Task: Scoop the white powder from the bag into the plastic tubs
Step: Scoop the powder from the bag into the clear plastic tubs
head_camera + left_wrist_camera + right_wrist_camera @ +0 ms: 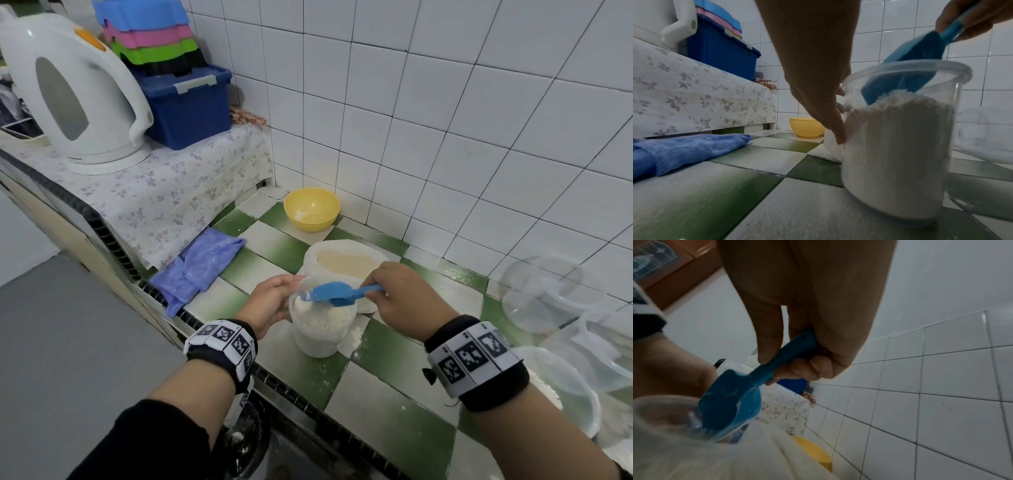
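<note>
Gripped in the right hand point(400, 294) by its handle: a blue scoop point(337, 293), fingers and thumb curled round the handle, as shown plainly from the right wrist point(797, 344). Tipped bowl-down over the mouth of a clear plastic tub point(322, 322), the scoop's front edge dipping into the white powder point(898, 146) heaped inside nearly to the rim. Steadied on its left side by the left hand point(270, 305), fingers point(830, 116) wrapped against the tub wall just under the rim. Stood upright on the green-and-white tiled counter point(301, 373), directly below the scoop grip, with spilled powder dusted on the tiles around its base.

Just behind the tub and the scoop, touching or nearly so: the open white bag point(346, 260) of powder, its mouth rolled wide. Farther back from the grip, by the wall: a yellow bowl point(311, 209). Left of the left hand: a blue cloth point(195, 267), and beyond it a white kettle point(75, 92) and a dark blue storage box point(188, 109) on a flowered cover. Right of the right hand: several empty clear tubs point(555, 294), well apart from the grip.

No readable writing or brand anywhere; only black-and-white square marker patterns on both wristbands point(474, 356).
</note>
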Demonstrator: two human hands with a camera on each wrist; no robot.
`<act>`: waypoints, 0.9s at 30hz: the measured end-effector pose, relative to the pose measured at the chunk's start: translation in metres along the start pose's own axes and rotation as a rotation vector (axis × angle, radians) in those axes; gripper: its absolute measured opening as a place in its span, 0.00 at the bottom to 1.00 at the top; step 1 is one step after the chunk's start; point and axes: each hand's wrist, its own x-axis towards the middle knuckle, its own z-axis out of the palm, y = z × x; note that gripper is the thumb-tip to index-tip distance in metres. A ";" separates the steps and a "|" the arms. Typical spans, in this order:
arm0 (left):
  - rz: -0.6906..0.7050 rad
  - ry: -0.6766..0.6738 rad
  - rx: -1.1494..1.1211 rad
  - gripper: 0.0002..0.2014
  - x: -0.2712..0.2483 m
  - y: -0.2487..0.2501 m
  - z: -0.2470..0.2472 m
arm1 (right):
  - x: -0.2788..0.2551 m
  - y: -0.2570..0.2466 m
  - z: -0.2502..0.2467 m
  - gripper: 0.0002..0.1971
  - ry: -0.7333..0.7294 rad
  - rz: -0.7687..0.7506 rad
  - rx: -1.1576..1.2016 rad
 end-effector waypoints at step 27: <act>-0.016 -0.049 0.027 0.08 0.003 0.004 -0.004 | 0.004 0.024 0.009 0.11 -0.005 0.129 0.061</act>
